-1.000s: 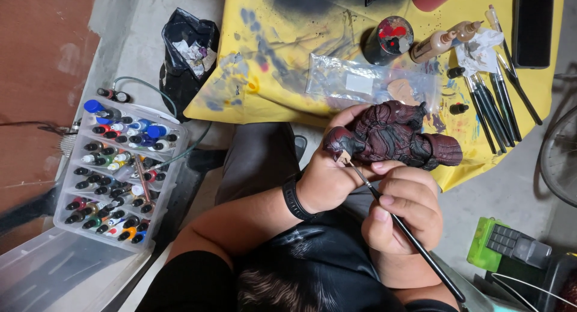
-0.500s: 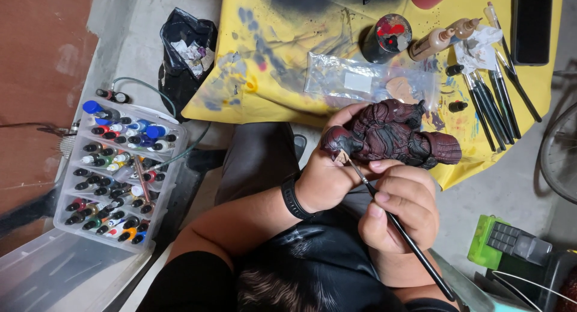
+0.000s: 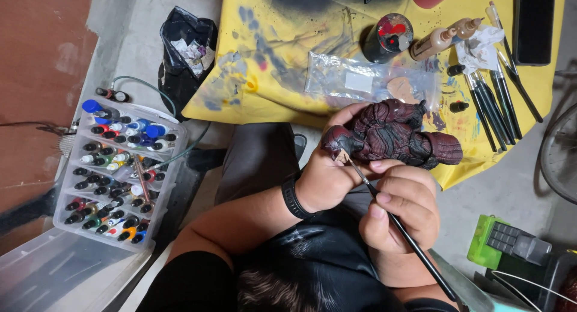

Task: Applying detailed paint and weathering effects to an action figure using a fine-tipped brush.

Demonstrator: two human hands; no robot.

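My left hand (image 3: 327,174) grips a dark red muscled figure bust (image 3: 393,135), holding it tilted above my lap. In my right hand (image 3: 399,213) is a thin black paintbrush (image 3: 415,246), pinched between thumb and fingers. The brush tip touches the head end of the bust near my left thumb. A black band sits on my left wrist (image 3: 296,198).
A yellow paint-stained cloth (image 3: 282,54) covers the table, with a clear plastic bag (image 3: 360,81), a round paint-smeared jar (image 3: 389,36), dropper bottles (image 3: 442,39) and several brushes (image 3: 499,102). A clear tray of paint bottles (image 3: 117,168) lies at left; a black bag (image 3: 186,48) behind it.
The bust and both hands have stayed almost in place; the brush tip has shifted only slightly against the head of the bust.
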